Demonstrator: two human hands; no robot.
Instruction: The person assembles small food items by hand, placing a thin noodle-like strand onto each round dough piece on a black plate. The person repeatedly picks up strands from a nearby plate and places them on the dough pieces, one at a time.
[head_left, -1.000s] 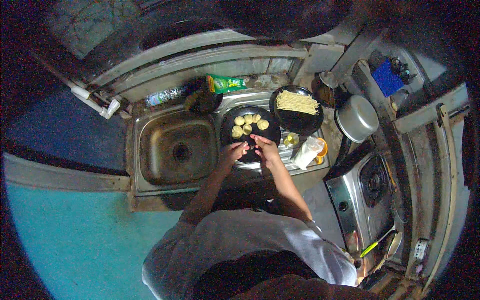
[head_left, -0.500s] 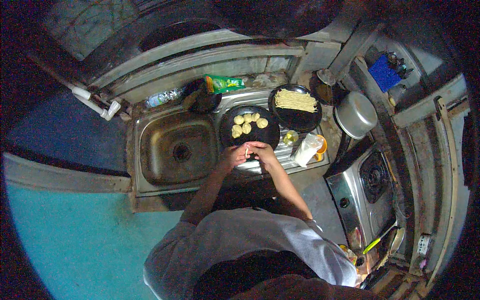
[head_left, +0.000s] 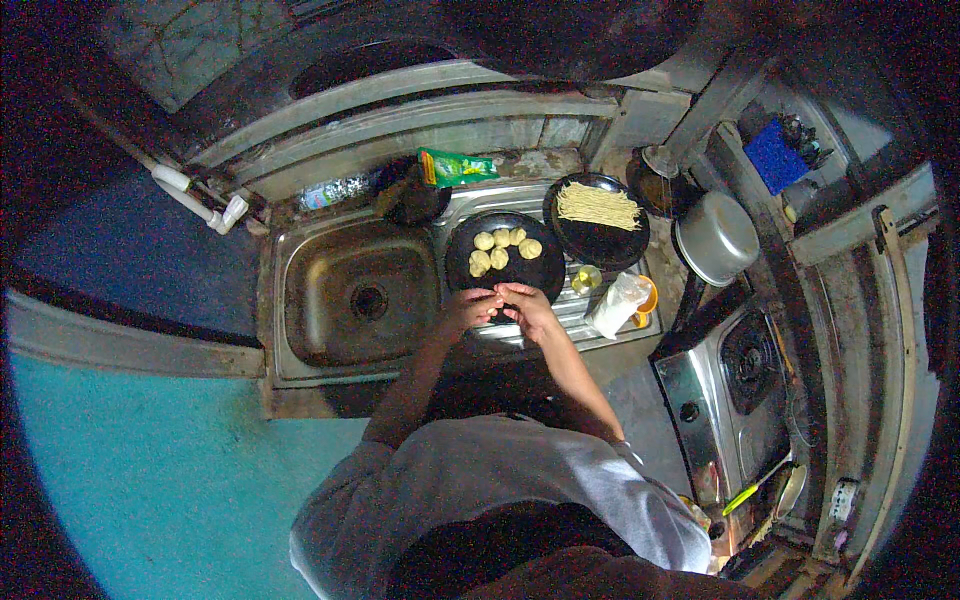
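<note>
My left hand (head_left: 468,309) and my right hand (head_left: 530,306) meet over the near rim of a round black plate (head_left: 546,272). The fingertips of both are pinched together; whatever small thing lies between them is hidden. Several pale, rounded dough pieces (head_left: 530,248) sit grouped on the plate beyond my fingers. Behind it to the right, a second black plate (head_left: 598,253) bears a row of thin, pale dough strands (head_left: 598,206). A small clear cup of yellowish liquid (head_left: 586,279) stands right of the nearer plate, beside a plastic bag of white powder (head_left: 617,306).
A steel sink basin (head_left: 312,300) lies to the left. An orange cup (head_left: 651,291) is behind the bag. Further right come a metal pot (head_left: 717,238) and a gas stove (head_left: 700,405). At the back lie a green packet (head_left: 458,168) and a clear bottle (head_left: 333,193).
The whole view has shifted slightly. My hands stay together over the plate's near rim; the pale strip seen below my fingertips earlier no longer shows clearly.
</note>
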